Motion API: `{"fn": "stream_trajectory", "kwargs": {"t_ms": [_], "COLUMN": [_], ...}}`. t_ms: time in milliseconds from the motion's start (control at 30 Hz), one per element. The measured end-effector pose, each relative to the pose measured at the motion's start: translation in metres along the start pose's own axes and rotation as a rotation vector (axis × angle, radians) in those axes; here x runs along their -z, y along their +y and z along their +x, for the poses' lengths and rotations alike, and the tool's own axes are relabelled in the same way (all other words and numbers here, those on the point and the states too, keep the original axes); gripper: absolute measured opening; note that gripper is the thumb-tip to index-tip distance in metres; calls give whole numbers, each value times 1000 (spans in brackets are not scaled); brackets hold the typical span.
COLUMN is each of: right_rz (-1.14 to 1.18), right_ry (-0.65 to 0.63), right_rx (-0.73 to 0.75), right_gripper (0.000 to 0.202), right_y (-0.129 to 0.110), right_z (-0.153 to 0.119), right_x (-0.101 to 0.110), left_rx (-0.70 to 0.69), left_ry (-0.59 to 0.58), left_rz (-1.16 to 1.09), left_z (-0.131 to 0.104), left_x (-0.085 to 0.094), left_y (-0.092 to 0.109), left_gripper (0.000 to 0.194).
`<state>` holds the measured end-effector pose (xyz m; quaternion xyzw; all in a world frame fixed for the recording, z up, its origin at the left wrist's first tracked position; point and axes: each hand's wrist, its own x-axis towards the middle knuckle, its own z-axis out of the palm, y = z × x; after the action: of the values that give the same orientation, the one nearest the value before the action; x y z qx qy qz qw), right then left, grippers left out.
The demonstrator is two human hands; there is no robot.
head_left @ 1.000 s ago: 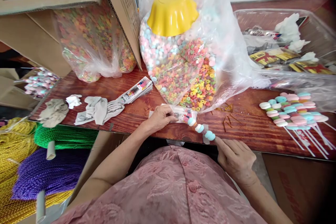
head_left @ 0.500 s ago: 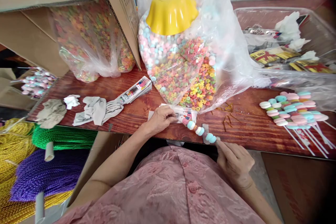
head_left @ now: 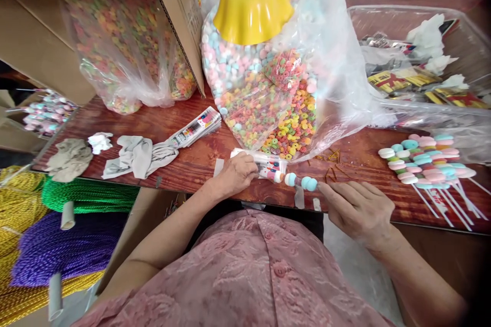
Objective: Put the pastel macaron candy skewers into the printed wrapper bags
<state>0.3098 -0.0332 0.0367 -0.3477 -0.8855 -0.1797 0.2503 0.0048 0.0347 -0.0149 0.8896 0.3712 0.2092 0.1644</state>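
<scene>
Your right hand [head_left: 356,209] has come up and farther right over the table [head_left: 360,161] since a second ago, and the candy skewer [head_left: 308,183] has swung with it. Then it slanted down toward your body; now it lies almost level, its blue pair at the right end and the orange and white pieces at the left. That left end sits at the mouth of the clear printed wrapper [head_left: 270,162], with the first pieces showing against the plastic, so more of the candy overlaps the wrapper than before. Your right fingertips are closed at the skewer's end, just beside the blue pair; the part they pinch is hidden in the grip.

Your left hand [head_left: 238,172] has hardly shifted: its thumb and fingers are pressed together on the wrapper's left part, keeping it flat near the table's front edge. With your right hand raised, a small pale patch [head_left: 316,205] on that edge now shows, to the right of the grey patch [head_left: 299,197], which the skewer no longer crosses.

The rest of the table stays as it was. The pile of skewers [head_left: 425,161] lies to your right, the stack of wrappers [head_left: 195,129] to your left, and the gold ties [head_left: 336,156] are scattered beyond your right hand, below the big candy bag [head_left: 337,76].
</scene>
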Motion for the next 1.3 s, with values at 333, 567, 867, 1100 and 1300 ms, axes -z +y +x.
{"fn": "stream_trajectory", "kwargs": {"t_ms": [333,567,867,1100,1300], "right_rz": [384,299,301,283,107], "right_ry": [0,8,-56,-58,-16], "right_rx": [-246,-181,-61,-244,-143], "right_gripper": [19,19,22,18,16], "right_y": [1,2,15,1,-3], "right_z": [4,-2,-5,-9,-12], "right_x": [-20,-14,-10,-20,-20], "left_rx": [-58,-17,81,50,-47], "left_ry": [-99,-86,-20,-44,-115], "left_rz": [-78,-108,-246,-190,-153], "left_z": [0,1,-1,1,3], "left_x": [6,8,6,7,18], "left_y": [0,4,6,12,10], "left_gripper": [19,16,21,23,22]}}
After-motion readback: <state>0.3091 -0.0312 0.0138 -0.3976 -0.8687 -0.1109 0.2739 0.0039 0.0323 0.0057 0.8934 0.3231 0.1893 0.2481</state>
